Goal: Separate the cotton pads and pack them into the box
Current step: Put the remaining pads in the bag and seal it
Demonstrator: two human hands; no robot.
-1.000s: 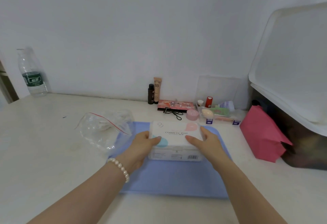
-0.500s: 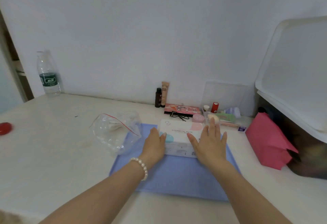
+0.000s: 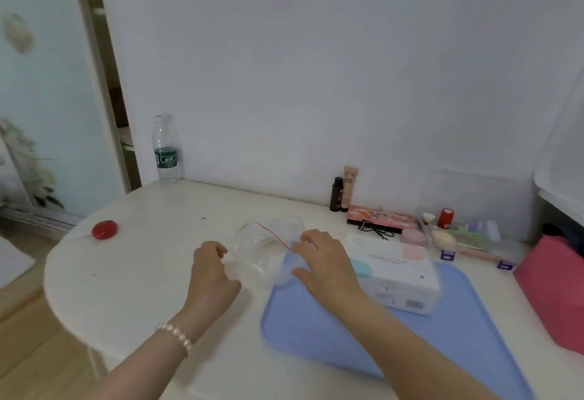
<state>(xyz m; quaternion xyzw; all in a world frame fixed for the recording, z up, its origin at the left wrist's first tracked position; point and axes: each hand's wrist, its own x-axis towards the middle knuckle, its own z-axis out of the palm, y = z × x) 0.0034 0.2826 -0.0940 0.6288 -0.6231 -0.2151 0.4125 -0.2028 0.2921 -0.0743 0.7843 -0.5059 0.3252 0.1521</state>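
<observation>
The clear bag point(image 3: 268, 251) of cotton pads point(image 3: 264, 239) is held at its near-left edge by the curled left hand point(image 3: 212, 273) and touched by the right hand point(image 3: 322, 262), fingers loosely bent; the white box point(image 3: 398, 273) is seen on the blue mat point(image 3: 347, 336), right of the bag.

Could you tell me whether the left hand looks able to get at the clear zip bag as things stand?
Probably yes. The left hand is already at the near-left edge of the clear zip bag, with nothing between them; the right hand is at the bag's other side and does not block it.
</observation>
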